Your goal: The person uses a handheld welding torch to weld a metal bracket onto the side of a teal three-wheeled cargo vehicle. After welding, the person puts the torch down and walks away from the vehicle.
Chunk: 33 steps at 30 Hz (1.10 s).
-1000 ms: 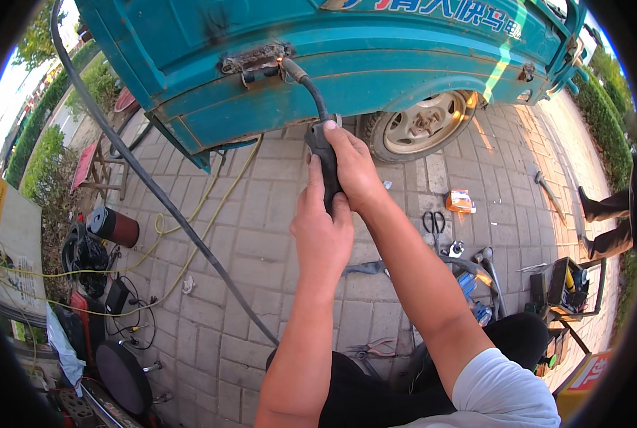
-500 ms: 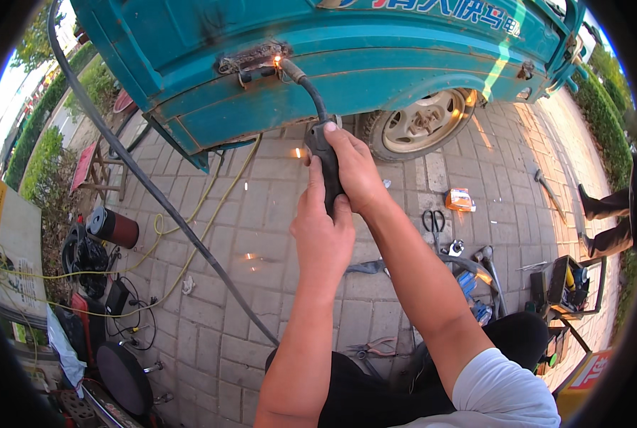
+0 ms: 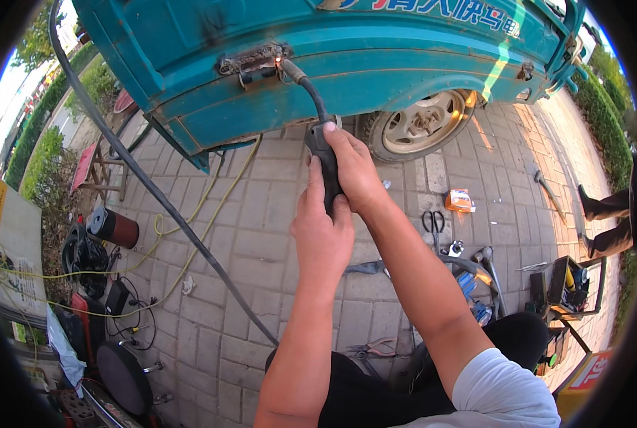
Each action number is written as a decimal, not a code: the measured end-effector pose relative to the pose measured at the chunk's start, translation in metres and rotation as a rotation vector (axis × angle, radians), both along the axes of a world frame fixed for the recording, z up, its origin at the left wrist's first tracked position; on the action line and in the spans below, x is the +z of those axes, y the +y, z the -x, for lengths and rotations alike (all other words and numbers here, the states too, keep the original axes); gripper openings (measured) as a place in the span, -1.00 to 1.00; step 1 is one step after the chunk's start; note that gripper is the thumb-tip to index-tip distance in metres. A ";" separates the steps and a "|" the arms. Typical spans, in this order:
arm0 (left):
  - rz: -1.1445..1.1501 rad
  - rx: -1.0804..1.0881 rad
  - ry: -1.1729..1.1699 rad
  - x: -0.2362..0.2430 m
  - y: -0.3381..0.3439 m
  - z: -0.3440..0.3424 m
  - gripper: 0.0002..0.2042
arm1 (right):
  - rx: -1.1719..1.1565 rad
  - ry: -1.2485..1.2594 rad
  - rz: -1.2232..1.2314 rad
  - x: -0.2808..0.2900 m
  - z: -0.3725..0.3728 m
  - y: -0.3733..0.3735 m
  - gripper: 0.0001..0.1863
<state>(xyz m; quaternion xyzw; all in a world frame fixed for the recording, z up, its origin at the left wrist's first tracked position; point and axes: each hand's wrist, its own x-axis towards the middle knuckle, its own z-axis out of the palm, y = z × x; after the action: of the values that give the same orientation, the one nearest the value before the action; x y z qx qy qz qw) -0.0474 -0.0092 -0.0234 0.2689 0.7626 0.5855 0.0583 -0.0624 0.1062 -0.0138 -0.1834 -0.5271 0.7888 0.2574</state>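
Both my hands grip the black handle of a welding torch [image 3: 323, 157]: my right hand [image 3: 354, 167] higher, thumb on its top, and my left hand [image 3: 322, 221] around the lower end. The torch's curved neck [image 3: 311, 96] reaches up to a rough, rusty, darkened metal piece [image 3: 236, 63] on the side panel of a teal cargo vehicle [image 3: 190, 107]. A small orange glow shows at the nozzle tip [image 3: 283, 65], with a short dark cylindrical part [image 3: 260, 75] just left of it. The vehicle's wheel [image 3: 422, 123] is beyond my right hand.
A thick black hose [image 3: 154, 192] runs past my left arm; yellow cables [image 3: 211, 221] cross the paving. Scissors [image 3: 432, 225], an orange box [image 3: 460, 200], pliers [image 3: 375, 348], hammers [image 3: 547, 189] and a toolbox [image 3: 568, 285] lie around. A standing person's legs [image 3: 604, 228] are at right.
The bright spark at the nozzle half a second ago has shrunk to a small glow, and the flying sparks below are gone. My hands hold nearly the same position.
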 end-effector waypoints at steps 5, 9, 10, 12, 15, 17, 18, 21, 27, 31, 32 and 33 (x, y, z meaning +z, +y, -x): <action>-0.108 -0.002 -0.096 0.003 0.001 -0.001 -0.37 | -0.005 -0.005 0.016 0.004 -0.001 -0.003 -0.56; -0.169 -0.006 -0.118 0.003 0.001 -0.001 -0.36 | 0.012 0.000 -0.031 0.006 -0.003 -0.003 -0.53; -0.140 0.001 -0.112 0.006 0.001 -0.002 -0.36 | 0.027 -0.003 0.005 0.003 -0.001 -0.001 -0.52; -0.093 0.004 -0.079 0.002 0.002 -0.002 -0.35 | 0.030 -0.010 -0.006 0.003 -0.002 0.000 -0.53; -0.005 -0.011 0.009 -0.001 0.000 0.000 -0.36 | 0.011 -0.013 0.019 0.004 -0.003 -0.001 -0.55; -0.006 -0.002 0.015 -0.002 0.000 0.000 -0.37 | 0.009 0.003 0.055 0.005 -0.004 -0.004 -0.56; 0.000 -0.004 0.013 0.000 0.000 -0.001 -0.37 | -0.004 0.006 0.051 0.005 -0.004 -0.004 -0.56; -0.004 -0.007 0.018 0.000 0.001 -0.001 -0.37 | 0.009 0.031 0.053 0.002 -0.003 -0.001 -0.56; -0.019 -0.004 0.008 -0.004 0.002 0.000 -0.37 | 0.021 0.009 -0.005 0.001 -0.003 0.001 -0.57; -0.024 -0.001 0.009 -0.004 0.003 0.001 -0.38 | 0.014 0.009 -0.040 0.000 0.000 0.002 -0.56; -0.023 0.001 0.006 -0.004 0.003 0.001 -0.38 | 0.014 0.008 -0.028 0.000 0.001 0.001 -0.57; -0.024 0.003 0.001 -0.004 0.003 0.002 -0.39 | 0.012 0.006 -0.017 0.001 0.001 0.001 -0.57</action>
<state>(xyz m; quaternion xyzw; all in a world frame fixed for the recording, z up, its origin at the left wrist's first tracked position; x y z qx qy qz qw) -0.0490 -0.0067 -0.0270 0.2688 0.7560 0.5944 0.0539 -0.0636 0.1067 -0.0132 -0.1756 -0.5342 0.7864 0.2558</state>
